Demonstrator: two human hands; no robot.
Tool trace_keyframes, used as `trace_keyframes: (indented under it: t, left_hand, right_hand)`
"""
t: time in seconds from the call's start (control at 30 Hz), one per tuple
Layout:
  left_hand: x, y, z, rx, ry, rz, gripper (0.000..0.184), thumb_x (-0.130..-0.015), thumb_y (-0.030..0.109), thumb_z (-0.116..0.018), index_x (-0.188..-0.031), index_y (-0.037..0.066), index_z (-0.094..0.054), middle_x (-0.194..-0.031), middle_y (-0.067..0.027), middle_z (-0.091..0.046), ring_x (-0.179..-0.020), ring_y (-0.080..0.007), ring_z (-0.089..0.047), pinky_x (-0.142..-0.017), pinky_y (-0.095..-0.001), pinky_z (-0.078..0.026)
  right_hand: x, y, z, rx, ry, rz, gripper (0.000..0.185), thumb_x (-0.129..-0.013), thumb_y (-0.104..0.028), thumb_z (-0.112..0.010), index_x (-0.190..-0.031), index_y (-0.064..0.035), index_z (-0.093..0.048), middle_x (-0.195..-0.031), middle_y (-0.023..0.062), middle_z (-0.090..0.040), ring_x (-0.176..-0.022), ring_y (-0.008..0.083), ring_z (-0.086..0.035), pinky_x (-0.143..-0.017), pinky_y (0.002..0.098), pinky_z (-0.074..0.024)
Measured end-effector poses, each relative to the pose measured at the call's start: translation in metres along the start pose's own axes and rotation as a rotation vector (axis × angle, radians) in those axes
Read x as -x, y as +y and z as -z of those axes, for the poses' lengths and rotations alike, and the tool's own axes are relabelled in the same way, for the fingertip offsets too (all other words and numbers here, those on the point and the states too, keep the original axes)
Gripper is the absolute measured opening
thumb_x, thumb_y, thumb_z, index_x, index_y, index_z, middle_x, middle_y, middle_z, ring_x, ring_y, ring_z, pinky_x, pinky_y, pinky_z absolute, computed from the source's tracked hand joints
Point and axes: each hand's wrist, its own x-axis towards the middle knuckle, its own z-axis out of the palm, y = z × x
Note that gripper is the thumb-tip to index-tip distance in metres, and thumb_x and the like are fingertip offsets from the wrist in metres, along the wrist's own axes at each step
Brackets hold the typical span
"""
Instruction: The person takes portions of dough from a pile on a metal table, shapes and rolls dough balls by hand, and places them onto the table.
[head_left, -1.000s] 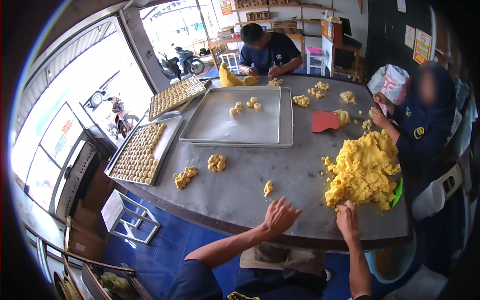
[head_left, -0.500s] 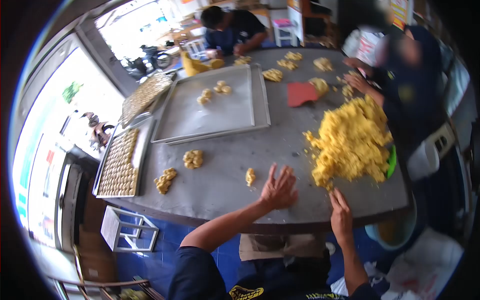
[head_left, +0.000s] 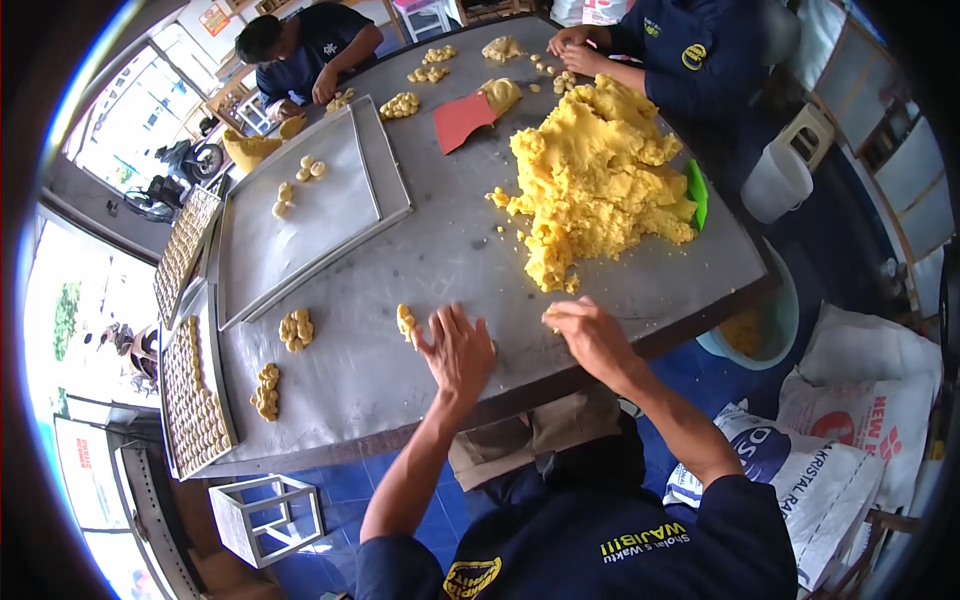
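Note:
My left hand [head_left: 460,352] lies low over the metal tabletop, fingers stretched and slightly apart. Just left of its fingertips sits a small cluster of yellow dough pieces [head_left: 405,320]. Whether anything is under the palm is hidden. My right hand [head_left: 592,332] is by the table's near edge, thumb and fingers pinched on what looks like a small yellow lump [head_left: 551,314]. Beyond it rises a large crumbly heap of yellow filling [head_left: 590,180], with loose crumbs on its left side. A green scraper [head_left: 697,195] leans at the heap's right edge.
Farther left are two dough clusters [head_left: 296,330], a large metal tray [head_left: 300,230] with a few balls, and a tray filled with rows of balls [head_left: 195,400]. A red sheet [head_left: 463,120] lies behind. Two co-workers' hands [head_left: 580,48] work across the table. A stool [head_left: 268,520] stands below.
The view has turned, shifting the table leftward. My right hand has left the heap's lower edge and come closer to my left hand. My left hand has lowered, its fingers now flatter.

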Motion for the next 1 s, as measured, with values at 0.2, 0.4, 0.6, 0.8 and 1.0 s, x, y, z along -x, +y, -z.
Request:
trace_keyframes:
  t: [0.2,0.4,0.6,0.8,1.0]
  left_hand:
    - [0.032,0.006,0.035,0.360,-0.267,0.345,0.022,-0.089,0.017,-0.061,-0.108,0.006,-0.059,-0.109,-0.0113,-0.056,-0.113,-0.0292,-0.051,-0.099,-0.0494,-0.032]
    - [0.046,-0.013,0.038,0.950,-0.011,0.537,0.020,-0.098,0.014,-0.064,-0.111,0.000,-0.058,-0.093,-0.0139,-0.074,-0.083,-0.0213,-0.071,-0.074,-0.0334,-0.054]
    - [0.058,-0.062,0.040,1.351,0.211,0.844,0.029,-0.098,0.019,-0.067,-0.113,-0.005,-0.069,-0.097,-0.0084,-0.072,-0.089,-0.0124,-0.067,-0.083,-0.0274,-0.055]
    - [0.071,-0.095,0.045,1.177,0.305,0.811,0.028,-0.098,0.020,-0.068,-0.114,-0.003,-0.070,-0.096,-0.0074,-0.072,-0.086,-0.0102,-0.066,-0.080,-0.0251,-0.054]
    - [0.087,-0.108,0.048,1.283,0.290,0.890,0.032,-0.097,0.025,-0.069,-0.113,-0.003,-0.070,-0.098,-0.0071,-0.071,-0.091,-0.0127,-0.066,-0.082,-0.0274,-0.056]
  right_hand:
    - [-0.053,-0.006,-0.049,0.098,-0.011,0.029,0.018,-0.085,-0.001,-0.060,-0.100,-0.0016,-0.068,-0.093,0.0120,-0.064,-0.094,0.0298,-0.063,-0.088,0.0366,-0.0509]
    - [-0.034,-0.045,-0.064,0.410,-0.008,0.295,0.033,-0.082,-0.003,-0.063,-0.115,0.0019,-0.062,-0.108,0.0123,-0.060,-0.102,0.0242,-0.057,-0.090,0.0327,-0.0504]
    - [-0.035,-0.041,-0.064,0.061,-0.121,0.202,0.028,-0.087,-0.001,-0.058,-0.114,-0.0039,-0.067,-0.115,0.0083,-0.062,-0.105,0.0270,-0.059,-0.090,0.0326,-0.0554]
    - [-0.078,-0.080,-0.099,-0.219,-0.183,0.249,0.034,-0.087,0.005,-0.055,-0.114,-0.0085,-0.072,-0.117,0.0135,-0.062,-0.115,0.0297,-0.061,-0.094,0.0375,-0.0540]
    - [-0.077,-0.094,-0.141,0.071,-0.225,0.443,0.032,-0.092,-0.006,-0.055,-0.122,-0.0068,-0.067,-0.129,0.0130,-0.057,-0.119,0.0282,-0.058,-0.099,0.0324,-0.0541]
